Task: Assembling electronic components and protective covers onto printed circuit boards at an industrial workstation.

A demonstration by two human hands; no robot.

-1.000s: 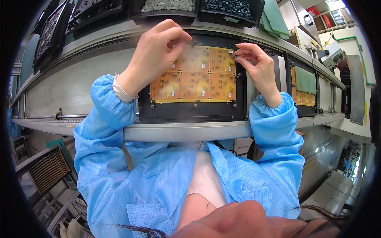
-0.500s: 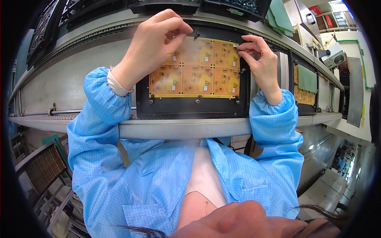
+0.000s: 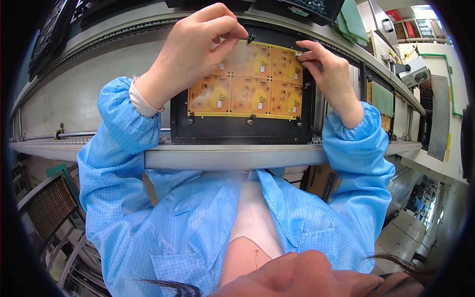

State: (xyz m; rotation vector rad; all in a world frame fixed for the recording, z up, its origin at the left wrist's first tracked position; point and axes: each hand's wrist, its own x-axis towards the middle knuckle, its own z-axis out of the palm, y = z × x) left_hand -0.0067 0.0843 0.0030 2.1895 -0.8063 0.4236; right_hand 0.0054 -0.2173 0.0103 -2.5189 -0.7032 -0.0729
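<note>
A yellow-orange panel of circuit boards (image 3: 250, 94), with pale labels and small dark marks, lies in a black frame (image 3: 222, 133). My left hand (image 3: 208, 37) is curled above the panel's far left part, thumb and forefinger drawn in. Its forefinger tip is beside a black clip (image 3: 251, 38) on the frame's far side; what its fingers hold, if anything, is hidden. At the panel's far right corner, my right hand (image 3: 329, 69) pinches a small pale part (image 3: 298, 54) between thumb and fingers. Other dark clips (image 3: 251, 119) stand along the near edge.
A metal rail (image 3: 232, 157) runs between me and the frame. To the right lies another framed panel with a green sheet (image 3: 382, 100) on it. Dark bins (image 3: 302, 11) stand at the back, beside green sheets (image 3: 352, 22). A slotted rack (image 3: 49, 203) is at lower left.
The frame and panel sit slightly higher and farther right in view. Both hands have shifted slightly with them; the right hand's fingers remain at the panel's far right corner.
</note>
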